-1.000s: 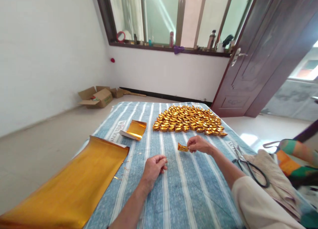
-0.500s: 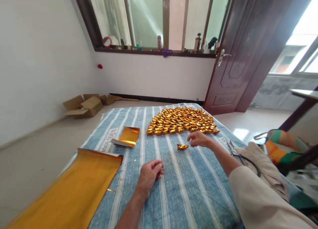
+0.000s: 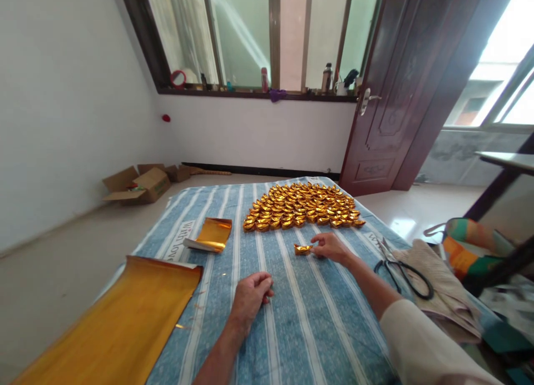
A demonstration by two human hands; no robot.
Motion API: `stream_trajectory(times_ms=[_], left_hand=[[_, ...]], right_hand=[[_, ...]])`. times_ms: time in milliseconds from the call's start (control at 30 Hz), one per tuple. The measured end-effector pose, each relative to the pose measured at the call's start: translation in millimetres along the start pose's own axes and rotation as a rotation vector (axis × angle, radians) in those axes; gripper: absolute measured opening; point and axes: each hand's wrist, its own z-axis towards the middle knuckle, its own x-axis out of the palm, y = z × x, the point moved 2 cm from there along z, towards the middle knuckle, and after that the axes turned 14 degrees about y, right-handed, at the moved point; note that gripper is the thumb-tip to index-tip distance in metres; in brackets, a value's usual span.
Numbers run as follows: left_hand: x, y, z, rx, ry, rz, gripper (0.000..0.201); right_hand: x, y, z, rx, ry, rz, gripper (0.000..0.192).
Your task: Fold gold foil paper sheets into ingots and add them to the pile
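Note:
On the striped blue cloth (image 3: 287, 329) lies a single folded gold-paper ingot (image 3: 302, 250). My right hand (image 3: 331, 247) has its thumb and forefinger closed at the right end of this ingot. Lower and to the left, my left hand (image 3: 251, 293) rests on the cloth with curled fingers and thumb drawn in, and nothing shows in it. Beyond both hands sits a dense cluster of folded gold-paper ingots (image 3: 302, 207). A smaller stack of gold paper sheets (image 3: 214, 235) lies left of the cluster, its near edge curled up.
A large gold paper sheet (image 3: 112, 318) covers the near left side. Black-handled scissors (image 3: 404, 276) lie at the right beside a beige cloth (image 3: 438, 287). An open cardboard box (image 3: 144, 184) stands on the floor at left, and a brown door (image 3: 387, 107) is at back right.
My right hand has come down and slightly left to the single ingot, and its fingertips now meet the ingot's right end. My left hand stays in place. The view has shifted slightly.

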Motion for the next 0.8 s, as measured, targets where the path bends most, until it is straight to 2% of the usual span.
stream_trajectory(times_ms=[233, 467, 800], left_hand=[[6.1, -12, 3, -0.03, 0.04, 0.057, 0.016], [13.7, -18, 12, -0.04, 0.096, 0.097, 0.012], [40.3, -20, 33, -0.037, 0.144, 0.004, 0.011]], right_hand=[[6, 3, 4, -0.019, -0.022, -0.017, 0.011], [2, 3, 1, -0.035, -0.057, -0.011, 0.012], [-3, -2, -8, -0.067, -0.114, -0.015, 0.011]])
